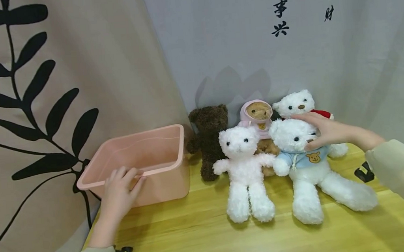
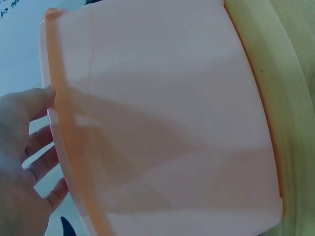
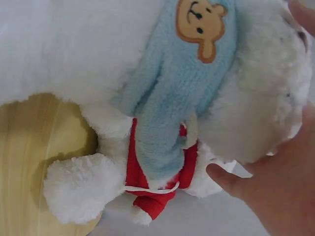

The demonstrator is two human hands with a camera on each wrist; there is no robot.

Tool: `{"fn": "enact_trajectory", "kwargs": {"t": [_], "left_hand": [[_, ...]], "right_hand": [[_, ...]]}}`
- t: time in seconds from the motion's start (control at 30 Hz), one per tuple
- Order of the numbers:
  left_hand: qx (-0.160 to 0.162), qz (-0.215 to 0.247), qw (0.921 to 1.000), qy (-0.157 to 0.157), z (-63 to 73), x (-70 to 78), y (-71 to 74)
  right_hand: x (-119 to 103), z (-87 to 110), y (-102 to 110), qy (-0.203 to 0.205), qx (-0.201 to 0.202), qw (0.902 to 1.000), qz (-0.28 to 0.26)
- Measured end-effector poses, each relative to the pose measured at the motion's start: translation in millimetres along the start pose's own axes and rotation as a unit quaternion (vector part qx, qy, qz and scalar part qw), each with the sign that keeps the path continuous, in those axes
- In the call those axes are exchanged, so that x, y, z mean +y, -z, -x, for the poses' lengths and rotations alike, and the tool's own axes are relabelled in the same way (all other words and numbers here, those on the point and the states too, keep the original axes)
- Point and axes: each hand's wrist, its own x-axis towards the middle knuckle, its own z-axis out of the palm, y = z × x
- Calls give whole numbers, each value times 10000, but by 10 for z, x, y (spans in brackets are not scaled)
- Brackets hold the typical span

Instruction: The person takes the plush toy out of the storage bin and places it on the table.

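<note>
In the head view, my left hand (image 1: 119,191) holds the near rim of a pink plastic bin (image 1: 162,188). The left wrist view shows the thumb on one side of the rim (image 2: 59,128) and fingers on the other. My right hand (image 1: 325,130) is spread about the head of a white teddy bear in a light blue top (image 1: 299,160), thumb before its face. In the right wrist view, fingers (image 3: 229,181) stretch beside the bear's head; how firmly they touch cannot be told. Behind it sits a white teddy bear with red clothing (image 1: 294,103).
A pale pink teddy bear (image 1: 242,166) sits beside the blue-topped one. Behind stand a dark brown teddy bear (image 1: 210,139) and a brown bear in a pink hood (image 1: 258,113). All are on a wooden table (image 1: 196,237) before a curtain (image 1: 216,41). Black clips (image 1: 364,172) lie at the sides.
</note>
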Motion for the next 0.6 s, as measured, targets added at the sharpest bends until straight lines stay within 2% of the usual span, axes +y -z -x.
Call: {"fn": "enact_trajectory", "kwargs": {"t": [0.2,0.3,0.47,0.6], "left_hand": [[-67,-78,9999,-109,-8,-17,17],[-202,-100,9996,-157,-33,-12,38],[-677,-103,9976,-134,-107,35,112],[-1153,184,9931,-109,-167,155,186]], "right_hand": [[-78,-7,58,-164,40,9998,144],[-127,-8,93,-318,55,9991,260],[-268,7,109,-494,72,9981,354],[-467,32,57,-311,68,9975,626]]}}
